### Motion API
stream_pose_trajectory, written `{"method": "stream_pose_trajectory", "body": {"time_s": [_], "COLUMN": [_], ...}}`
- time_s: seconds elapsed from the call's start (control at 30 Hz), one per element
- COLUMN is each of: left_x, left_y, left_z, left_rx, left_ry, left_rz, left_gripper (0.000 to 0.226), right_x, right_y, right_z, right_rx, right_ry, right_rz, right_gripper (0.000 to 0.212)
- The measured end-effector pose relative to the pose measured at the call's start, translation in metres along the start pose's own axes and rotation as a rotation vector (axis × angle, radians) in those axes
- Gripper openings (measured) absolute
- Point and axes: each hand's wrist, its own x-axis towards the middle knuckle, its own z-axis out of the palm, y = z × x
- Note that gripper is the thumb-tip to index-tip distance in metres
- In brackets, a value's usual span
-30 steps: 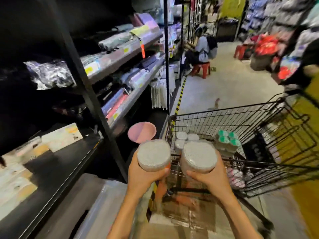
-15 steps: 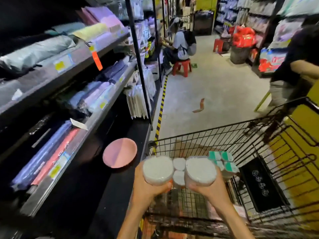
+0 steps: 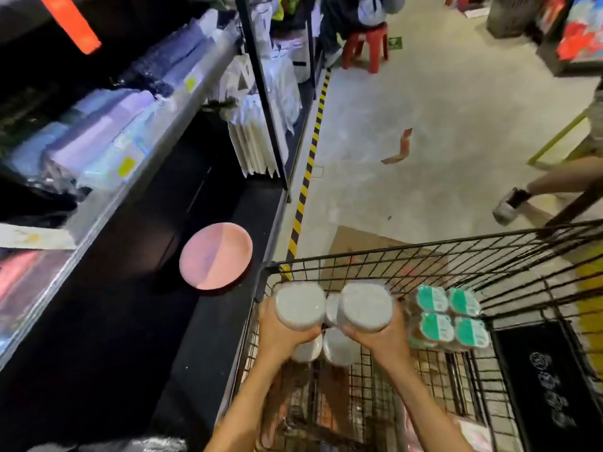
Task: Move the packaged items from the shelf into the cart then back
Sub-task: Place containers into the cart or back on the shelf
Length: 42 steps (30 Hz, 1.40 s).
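above the wire cart [image 3: 424,256], each hand clamps its fingers on a white-lidded tub, left hand [image 3: 282,334] and right hand [image 3: 381,337] side by side, beside teal-lidded cups [image 3: 450,318].

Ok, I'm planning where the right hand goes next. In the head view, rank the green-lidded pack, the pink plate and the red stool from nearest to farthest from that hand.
1. Green-lidded pack: in the cart, just right of the right hand.
2. Pink plate: on the dark bottom shelf, to the left, past the cart's rim.
3. Red stool: far up the aisle.
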Motion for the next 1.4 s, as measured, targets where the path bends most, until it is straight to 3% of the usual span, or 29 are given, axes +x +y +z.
{"method": "stream_pose_trajectory", "body": {"time_s": [0.2, 0.37, 0.5, 0.63, 0.87, 1.13, 1.27, 1.4], "left_x": [0.036, 0.058, 0.068, 0.070, 0.069, 0.062, 0.030, -0.009], "left_y": [-0.047, -0.071, -0.095, -0.098, -0.094, -0.090, -0.073, -0.046], "left_z": [0.039, 0.051, 0.056, 0.058, 0.062, 0.053, 0.034, 0.013], "left_rx": [0.006, -0.016, -0.052, -0.076, -0.099, -0.094, -0.013, 0.059], "left_ry": [-0.035, -0.041, -0.039, -0.024, 0.006, -0.089, -0.075, -0.120], "left_rz": [-0.031, -0.038, -0.058, -0.041, -0.056, -0.108, -0.185, -0.157], "left_gripper": [0.097, 0.084, 0.096, 0.097, 0.098, 0.111, 0.111, 0.096], "right_x": [0.029, 0.044, 0.050, 0.049, 0.052, 0.047, 0.019, -0.024], "right_y": [0.054, 0.079, 0.097, 0.108, 0.105, 0.101, 0.088, 0.045], "right_z": [0.022, 0.041, 0.061, 0.072, 0.078, 0.074, 0.064, 0.049], "right_rx": [-0.009, 0.036, 0.032, 0.003, -0.052, -0.100, -0.160, -0.210], "right_ry": [0.029, 0.004, 0.029, 0.098, 0.164, 0.136, 0.138, 0.103], "right_rz": [0.057, 0.089, 0.134, 0.149, 0.170, 0.299, 0.364, 0.276], "right_gripper": [0.101, 0.095, 0.096, 0.103, 0.096, 0.100, 0.078, 0.053]}}
